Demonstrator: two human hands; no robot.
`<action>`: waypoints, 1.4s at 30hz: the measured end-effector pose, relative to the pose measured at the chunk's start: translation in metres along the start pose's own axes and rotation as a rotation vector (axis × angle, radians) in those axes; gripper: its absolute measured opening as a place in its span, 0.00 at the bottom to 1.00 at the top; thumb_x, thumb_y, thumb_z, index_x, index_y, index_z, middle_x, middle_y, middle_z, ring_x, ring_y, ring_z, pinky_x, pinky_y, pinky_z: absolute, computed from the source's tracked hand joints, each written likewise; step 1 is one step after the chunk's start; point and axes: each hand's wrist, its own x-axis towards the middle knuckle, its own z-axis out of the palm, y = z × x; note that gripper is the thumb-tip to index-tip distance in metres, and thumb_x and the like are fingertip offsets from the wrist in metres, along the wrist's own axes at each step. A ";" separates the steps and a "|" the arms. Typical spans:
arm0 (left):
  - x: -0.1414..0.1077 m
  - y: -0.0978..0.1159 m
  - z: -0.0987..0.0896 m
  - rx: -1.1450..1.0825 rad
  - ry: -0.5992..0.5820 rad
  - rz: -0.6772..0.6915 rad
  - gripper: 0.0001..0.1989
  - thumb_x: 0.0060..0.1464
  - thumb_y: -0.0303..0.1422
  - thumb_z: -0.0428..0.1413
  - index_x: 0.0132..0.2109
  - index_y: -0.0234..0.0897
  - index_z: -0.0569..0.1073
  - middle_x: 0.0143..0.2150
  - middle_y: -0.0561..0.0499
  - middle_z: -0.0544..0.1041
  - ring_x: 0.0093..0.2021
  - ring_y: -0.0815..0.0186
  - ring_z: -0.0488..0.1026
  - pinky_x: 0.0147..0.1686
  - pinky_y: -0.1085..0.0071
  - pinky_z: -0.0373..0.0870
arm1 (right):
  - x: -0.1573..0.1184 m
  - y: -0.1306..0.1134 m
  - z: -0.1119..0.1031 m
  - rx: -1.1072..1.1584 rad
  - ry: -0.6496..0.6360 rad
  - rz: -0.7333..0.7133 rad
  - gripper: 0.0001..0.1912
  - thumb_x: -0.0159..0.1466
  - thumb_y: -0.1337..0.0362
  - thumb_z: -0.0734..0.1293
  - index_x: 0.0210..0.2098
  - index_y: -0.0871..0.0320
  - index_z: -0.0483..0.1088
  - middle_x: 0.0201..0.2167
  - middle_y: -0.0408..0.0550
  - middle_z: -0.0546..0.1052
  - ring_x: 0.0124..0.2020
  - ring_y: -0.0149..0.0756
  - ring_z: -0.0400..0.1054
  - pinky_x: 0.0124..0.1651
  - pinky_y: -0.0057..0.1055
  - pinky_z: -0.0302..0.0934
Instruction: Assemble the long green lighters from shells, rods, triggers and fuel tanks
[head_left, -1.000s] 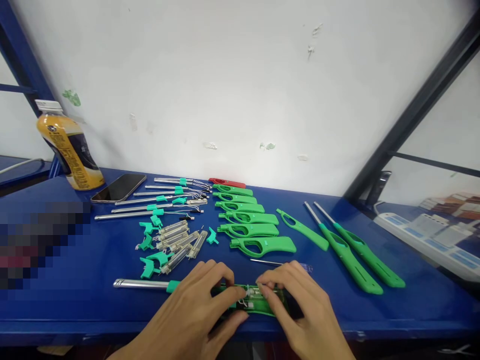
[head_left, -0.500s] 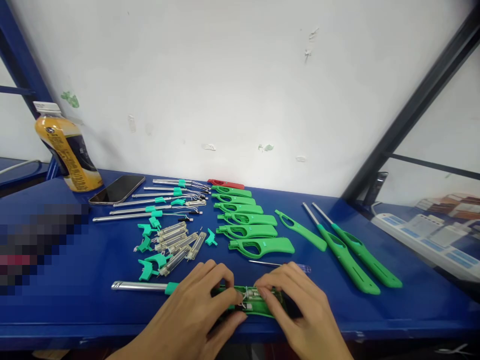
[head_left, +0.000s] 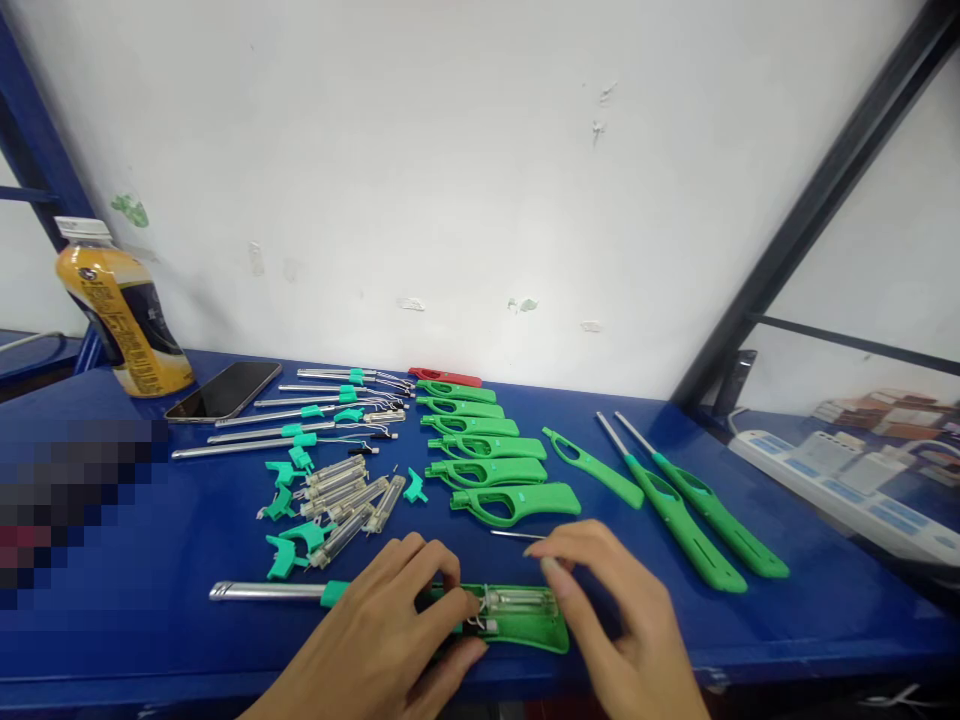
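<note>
My left hand (head_left: 401, 620) is closed around an open green lighter half-shell (head_left: 536, 633) at the front of the table. A metal lighter tube (head_left: 266, 592) with a teal collar sticks out of it to the left. Inside the shell lie a clear gas tank (head_left: 517, 600) and white wires, partly covered by my left fingers. My right hand (head_left: 619, 610) hovers just right of the shell, thumb and index finger a little apart, nothing visible between them. Past its fingertips shows the thin shaft of a screwdriver (head_left: 516, 535); its handle is hidden behind that hand.
Several green half-shells (head_left: 517, 500) and a red one (head_left: 446, 377) line up mid-table. Leftward lie wired metal tubes (head_left: 247, 450), clear tanks (head_left: 345, 540), teal triggers (head_left: 281, 557), a phone (head_left: 225, 391) and a bottle (head_left: 127, 310). Two assembled lighters (head_left: 697, 540) and a power strip (head_left: 847, 490) are rightward.
My right hand has lifted off the gas tank and moved up and away from the shell, toward the screwdriver. My left hand keeps its hold. The view has shifted slightly.
</note>
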 end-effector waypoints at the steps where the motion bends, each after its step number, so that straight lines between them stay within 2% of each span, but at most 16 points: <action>1: 0.000 0.000 0.000 0.004 -0.003 0.002 0.05 0.68 0.29 0.61 0.49 0.43 0.76 0.47 0.50 0.79 0.44 0.59 0.76 0.48 0.65 0.77 | 0.003 0.006 -0.006 -0.050 0.041 0.025 0.07 0.78 0.62 0.64 0.48 0.48 0.76 0.43 0.43 0.83 0.44 0.36 0.80 0.48 0.29 0.72; 3: 0.000 0.000 0.001 0.015 -0.010 0.006 0.05 0.69 0.30 0.61 0.49 0.43 0.76 0.47 0.49 0.79 0.43 0.58 0.76 0.49 0.62 0.77 | 0.013 0.025 -0.022 -0.229 0.080 0.058 0.10 0.79 0.56 0.63 0.50 0.50 0.76 0.45 0.46 0.85 0.44 0.39 0.82 0.48 0.32 0.74; 4: 0.000 0.000 0.001 0.022 -0.013 0.008 0.05 0.69 0.31 0.60 0.50 0.43 0.76 0.48 0.49 0.79 0.43 0.58 0.76 0.50 0.61 0.77 | 0.020 0.037 -0.030 -0.384 0.029 0.076 0.14 0.80 0.54 0.61 0.52 0.50 0.76 0.48 0.47 0.85 0.46 0.40 0.83 0.50 0.34 0.75; 7: 0.002 0.000 0.000 0.047 0.005 0.029 0.03 0.71 0.31 0.58 0.50 0.43 0.76 0.46 0.49 0.79 0.42 0.58 0.76 0.46 0.63 0.77 | 0.041 0.079 -0.047 -0.541 -0.081 0.130 0.19 0.79 0.54 0.60 0.60 0.54 0.76 0.54 0.55 0.85 0.53 0.51 0.82 0.54 0.44 0.74; 10: 0.004 -0.001 -0.001 0.100 0.055 0.062 0.05 0.73 0.32 0.55 0.50 0.42 0.76 0.44 0.48 0.80 0.40 0.59 0.77 0.43 0.65 0.78 | 0.055 0.113 -0.049 -0.680 -0.220 0.140 0.20 0.76 0.58 0.63 0.61 0.59 0.77 0.48 0.60 0.87 0.49 0.55 0.83 0.50 0.45 0.74; 14: 0.002 0.000 -0.003 0.134 0.108 0.065 0.09 0.76 0.35 0.51 0.55 0.41 0.75 0.46 0.47 0.81 0.41 0.59 0.79 0.43 0.65 0.80 | 0.057 0.133 -0.042 -0.817 -0.363 0.109 0.18 0.76 0.64 0.63 0.60 0.59 0.78 0.37 0.56 0.87 0.39 0.51 0.84 0.42 0.39 0.70; 17: -0.003 0.000 -0.006 0.100 0.141 0.025 0.13 0.77 0.35 0.48 0.60 0.42 0.73 0.49 0.47 0.81 0.45 0.61 0.81 0.49 0.67 0.81 | 0.053 0.135 -0.040 -0.894 -0.413 0.076 0.19 0.75 0.68 0.62 0.62 0.58 0.75 0.37 0.54 0.86 0.37 0.49 0.83 0.39 0.36 0.67; 20: -0.009 -0.002 -0.010 0.081 0.156 -0.027 0.15 0.76 0.30 0.48 0.63 0.43 0.71 0.53 0.47 0.80 0.52 0.63 0.81 0.54 0.70 0.79 | 0.050 0.133 -0.041 -0.958 -0.444 0.032 0.25 0.71 0.76 0.62 0.65 0.59 0.71 0.37 0.53 0.85 0.36 0.46 0.81 0.39 0.35 0.65; 23: -0.012 -0.008 -0.016 0.071 0.242 -0.018 0.15 0.73 0.25 0.49 0.61 0.41 0.73 0.52 0.47 0.80 0.52 0.64 0.81 0.53 0.72 0.78 | 0.049 0.128 -0.038 -1.011 -0.457 -0.021 0.32 0.66 0.83 0.61 0.68 0.62 0.67 0.41 0.55 0.84 0.36 0.45 0.81 0.41 0.36 0.67; 26: -0.015 -0.015 -0.025 0.059 0.344 0.020 0.15 0.71 0.22 0.50 0.57 0.40 0.76 0.48 0.49 0.80 0.49 0.68 0.80 0.53 0.76 0.76 | 0.048 0.124 -0.033 -1.046 -0.447 -0.062 0.34 0.64 0.84 0.61 0.68 0.65 0.66 0.41 0.57 0.84 0.37 0.46 0.81 0.42 0.37 0.71; 29: -0.022 -0.024 -0.031 0.065 0.381 0.009 0.15 0.71 0.21 0.52 0.56 0.40 0.77 0.49 0.50 0.79 0.51 0.70 0.79 0.57 0.80 0.72 | 0.047 0.121 -0.033 -1.050 -0.418 -0.096 0.36 0.61 0.86 0.60 0.67 0.66 0.65 0.42 0.59 0.84 0.39 0.48 0.82 0.43 0.38 0.74; 32: -0.032 -0.032 -0.033 0.064 0.376 -0.038 0.14 0.71 0.23 0.53 0.56 0.40 0.77 0.51 0.50 0.78 0.53 0.70 0.77 0.59 0.79 0.70 | 0.050 0.118 -0.045 -1.029 -0.353 -0.118 0.38 0.61 0.86 0.58 0.70 0.66 0.62 0.45 0.59 0.84 0.42 0.47 0.83 0.46 0.38 0.77; 34: -0.037 -0.036 -0.032 0.054 0.382 -0.075 0.13 0.71 0.24 0.54 0.56 0.41 0.77 0.51 0.50 0.77 0.53 0.70 0.77 0.57 0.79 0.70 | 0.053 0.111 -0.058 -1.019 -0.286 -0.107 0.34 0.65 0.83 0.58 0.70 0.68 0.60 0.44 0.60 0.85 0.41 0.48 0.84 0.43 0.39 0.78; 38: -0.038 -0.036 -0.034 0.065 0.383 -0.094 0.13 0.71 0.24 0.54 0.56 0.42 0.77 0.52 0.50 0.77 0.54 0.70 0.76 0.56 0.80 0.71 | 0.054 0.069 -0.072 -0.934 -0.225 -0.157 0.24 0.79 0.68 0.56 0.73 0.61 0.58 0.52 0.58 0.85 0.44 0.44 0.85 0.39 0.33 0.79; 40: -0.037 -0.034 -0.036 0.069 0.383 -0.098 0.14 0.71 0.24 0.53 0.57 0.42 0.76 0.51 0.51 0.77 0.54 0.70 0.76 0.57 0.80 0.70 | 0.051 0.036 -0.067 -0.784 -0.224 -0.319 0.21 0.82 0.59 0.55 0.69 0.58 0.64 0.53 0.56 0.85 0.46 0.43 0.85 0.44 0.34 0.80; 42: -0.037 -0.033 -0.037 0.074 0.383 -0.107 0.14 0.71 0.24 0.53 0.58 0.42 0.76 0.52 0.51 0.78 0.55 0.71 0.76 0.58 0.81 0.70 | 0.047 0.004 -0.056 -0.723 -0.303 -0.403 0.22 0.83 0.59 0.51 0.68 0.59 0.66 0.53 0.54 0.86 0.47 0.40 0.85 0.45 0.32 0.79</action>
